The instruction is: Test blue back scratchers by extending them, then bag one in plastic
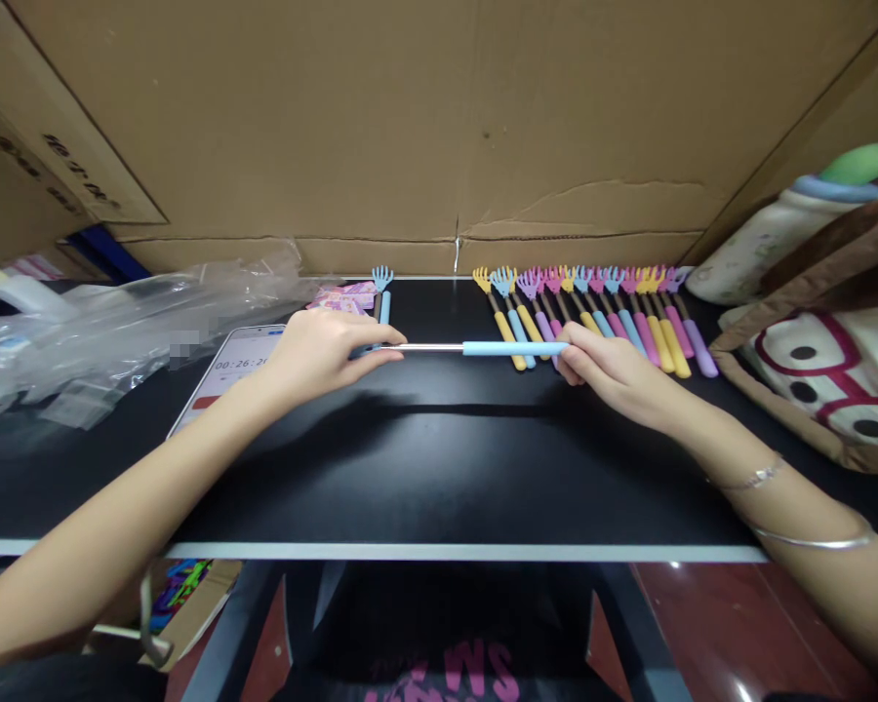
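A back scratcher (508, 348) with a light blue handle and a thin metal rod is held level above the black table. My left hand (322, 353) pinches its rod end, and the fingers hide the claw. At the other end, the tip of the blue handle is gripped by my right hand (604, 366). Behind my right hand lies a row of several back scratchers (658, 322) in yellow, blue, purple and pink, claws toward the wall. Another blue back scratcher (382, 283) lies beyond my left hand, beside pink printed packets (345, 295).
A phone (223, 366) showing a timer lies partly under my left forearm. Clear plastic bags (146, 317) cover the table's left side. On the right are a bottle (768, 229) and a cloth bag (834, 361). Cardboard (410, 127) walls the back. Below left is a box of colourful items (205, 604).
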Available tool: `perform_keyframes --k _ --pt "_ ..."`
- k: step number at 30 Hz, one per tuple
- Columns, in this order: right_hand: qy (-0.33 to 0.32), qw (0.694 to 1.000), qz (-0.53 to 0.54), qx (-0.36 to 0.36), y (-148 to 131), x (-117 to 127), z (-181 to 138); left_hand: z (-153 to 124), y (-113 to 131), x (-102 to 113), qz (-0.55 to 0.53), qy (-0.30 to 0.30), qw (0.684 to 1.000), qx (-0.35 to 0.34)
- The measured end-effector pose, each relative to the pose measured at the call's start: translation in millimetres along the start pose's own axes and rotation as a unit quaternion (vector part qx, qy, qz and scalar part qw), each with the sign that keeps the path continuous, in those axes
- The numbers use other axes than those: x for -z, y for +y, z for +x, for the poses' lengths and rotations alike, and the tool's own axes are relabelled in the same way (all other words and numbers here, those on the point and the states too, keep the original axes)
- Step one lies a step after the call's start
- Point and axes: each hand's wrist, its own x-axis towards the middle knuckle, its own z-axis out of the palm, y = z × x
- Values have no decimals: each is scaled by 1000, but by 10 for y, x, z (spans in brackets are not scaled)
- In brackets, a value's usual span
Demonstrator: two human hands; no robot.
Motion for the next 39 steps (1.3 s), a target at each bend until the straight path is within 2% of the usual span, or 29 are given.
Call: perform_keyframes --k 3,8,14,20,22,28,34,39 --pt "2 1000 -26 -4 6 -1 -10 -1 8 -15 16 40 999 -28" --pt "-2 993 -115 -16 26 -35 -30 18 35 31 58 65 994 -73" --pt "39 995 -96 5 88 -87 -35 23 50 48 59 78 992 -77" --pt "-46 994 -98 4 -42 -171 -26 42 55 104 96 59 987 -111" --pt "-55 995 -79 -3 -66 -203 -28 46 60 120 105 60 986 -118" --pt "38 998 57 8 -110 -206 -45 28 111 85 83 82 989 -87" --pt "121 991 52 13 -203 -188 -62 14 182 54 58 108 989 -81" --pt "113 993 31 -4 -207 -205 -60 3 181 54 61 108 988 -90"
